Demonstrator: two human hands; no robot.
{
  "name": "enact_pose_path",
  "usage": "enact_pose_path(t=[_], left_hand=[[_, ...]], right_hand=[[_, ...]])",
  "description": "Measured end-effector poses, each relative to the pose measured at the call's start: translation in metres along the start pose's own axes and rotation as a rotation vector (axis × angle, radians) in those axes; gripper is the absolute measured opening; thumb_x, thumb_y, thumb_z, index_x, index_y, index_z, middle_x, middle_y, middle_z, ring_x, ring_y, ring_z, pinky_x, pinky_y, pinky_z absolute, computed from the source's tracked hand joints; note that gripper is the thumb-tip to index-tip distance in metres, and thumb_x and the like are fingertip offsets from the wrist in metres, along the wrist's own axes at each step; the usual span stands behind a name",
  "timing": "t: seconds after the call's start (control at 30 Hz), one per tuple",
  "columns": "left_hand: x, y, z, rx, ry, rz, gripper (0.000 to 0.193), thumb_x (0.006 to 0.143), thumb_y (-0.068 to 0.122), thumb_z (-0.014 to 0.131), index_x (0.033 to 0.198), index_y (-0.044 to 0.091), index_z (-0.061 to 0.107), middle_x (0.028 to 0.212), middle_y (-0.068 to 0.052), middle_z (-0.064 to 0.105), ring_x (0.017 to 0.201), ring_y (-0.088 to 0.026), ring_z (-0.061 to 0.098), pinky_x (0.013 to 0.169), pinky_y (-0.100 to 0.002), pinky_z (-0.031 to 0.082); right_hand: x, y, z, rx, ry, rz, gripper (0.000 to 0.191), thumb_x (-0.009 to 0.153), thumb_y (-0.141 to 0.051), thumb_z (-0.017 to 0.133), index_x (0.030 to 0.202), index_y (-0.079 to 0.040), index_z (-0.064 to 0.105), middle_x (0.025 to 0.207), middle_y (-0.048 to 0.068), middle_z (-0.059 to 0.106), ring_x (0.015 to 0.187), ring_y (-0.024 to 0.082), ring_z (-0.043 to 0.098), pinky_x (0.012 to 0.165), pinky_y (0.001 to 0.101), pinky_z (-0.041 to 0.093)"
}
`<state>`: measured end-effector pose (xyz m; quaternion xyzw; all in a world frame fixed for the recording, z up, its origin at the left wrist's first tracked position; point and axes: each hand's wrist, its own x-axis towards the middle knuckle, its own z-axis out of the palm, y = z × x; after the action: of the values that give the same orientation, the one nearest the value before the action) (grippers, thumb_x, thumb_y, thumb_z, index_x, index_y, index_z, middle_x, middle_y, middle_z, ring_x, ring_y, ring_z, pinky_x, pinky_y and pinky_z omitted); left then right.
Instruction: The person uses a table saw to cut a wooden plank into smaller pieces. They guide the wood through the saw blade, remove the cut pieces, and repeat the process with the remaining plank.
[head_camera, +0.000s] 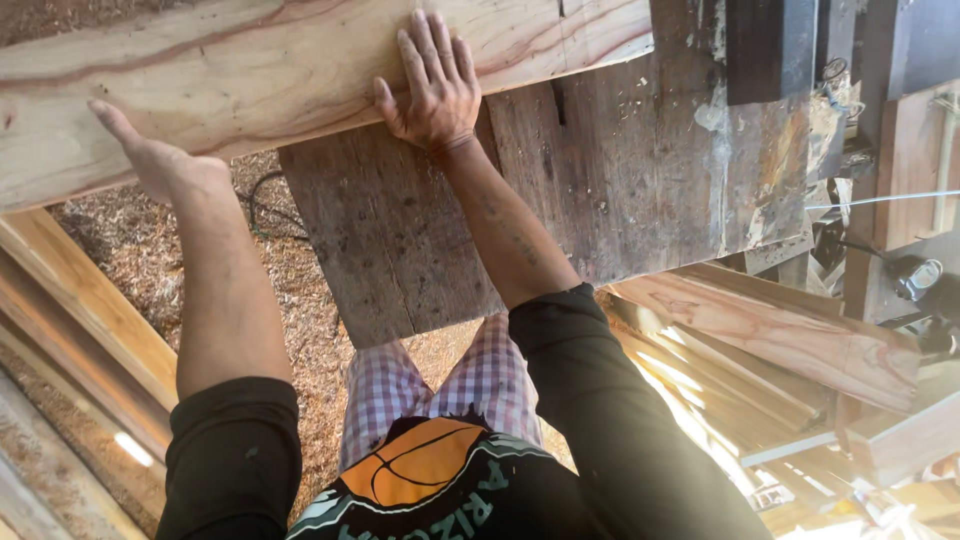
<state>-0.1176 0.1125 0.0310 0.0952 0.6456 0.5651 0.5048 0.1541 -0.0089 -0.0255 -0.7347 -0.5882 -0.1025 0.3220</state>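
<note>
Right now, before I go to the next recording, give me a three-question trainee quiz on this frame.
1. True or false: the right hand lies flat, fingers spread, on the pale plank.
2. Where does the left hand touch that plank? A) its near edge B) its top face C) nowhere
3. What covers the floor below the dark workbench?

Key
1. True.
2. A.
3. Sawdust and wood shavings.
</note>
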Motion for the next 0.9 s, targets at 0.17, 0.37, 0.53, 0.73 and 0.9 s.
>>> enact_pose_path(t=[0.17,0.37,0.53,0.73,0.9], left_hand=[[-0.001,0.000,0.001,0.106,0.029,-0.010,0.107,0.075,0.068,0.069,0.158,0.014,0.029,0.166,-0.015,0.021,0.153,-0.035,0.013,0.119,-0.073,0.011],[0.003,0.002,0.002,0.065,0.036,-0.023,0.111,0.076,0.067,0.074,0.159,0.010,0.027,0.166,-0.018,0.022,0.155,-0.037,0.017,0.121,-0.072,0.014],[0.003,0.001,0.003,0.086,0.016,0.004,0.113,0.079,0.069,0.069,0.161,0.010,0.019,0.168,-0.018,0.014,0.156,-0.035,0.010,0.121,-0.072,0.010],[0.001,0.005,0.007,0.106,0.027,0.007,0.108,0.073,0.067,0.071,0.157,0.011,0.031,0.164,-0.018,0.024,0.152,-0.036,0.021,0.120,-0.069,0.017],[-0.002,0.007,0.010,0.086,0.042,-0.004,0.111,0.075,0.066,0.075,0.158,0.010,0.028,0.166,-0.019,0.023,0.154,-0.037,0.021,0.122,-0.071,0.018]], right_hand=[[-0.001,0.003,0.006,-0.039,-0.037,0.007,0.055,0.099,-0.044,0.056,0.134,-0.004,0.066,0.146,0.014,0.058,0.141,0.030,0.051,0.120,0.0501,0.038],[0.000,0.004,0.009,-0.048,-0.054,0.024,0.052,0.098,-0.041,0.054,0.134,-0.005,0.067,0.145,0.014,0.060,0.141,0.030,0.051,0.120,0.0494,0.037],[0.002,0.004,0.009,-0.045,-0.050,0.025,0.051,0.099,-0.040,0.053,0.136,-0.006,0.067,0.146,0.013,0.059,0.142,0.028,0.050,0.121,0.0493,0.037],[0.006,0.006,0.001,-0.052,-0.070,0.015,0.051,0.098,-0.042,0.054,0.134,-0.009,0.068,0.145,0.013,0.060,0.140,0.029,0.051,0.119,0.0516,0.037],[0.007,0.006,-0.001,-0.043,-0.041,0.039,0.053,0.098,-0.043,0.054,0.134,-0.007,0.067,0.142,0.012,0.063,0.139,0.029,0.053,0.120,0.0528,0.037]])
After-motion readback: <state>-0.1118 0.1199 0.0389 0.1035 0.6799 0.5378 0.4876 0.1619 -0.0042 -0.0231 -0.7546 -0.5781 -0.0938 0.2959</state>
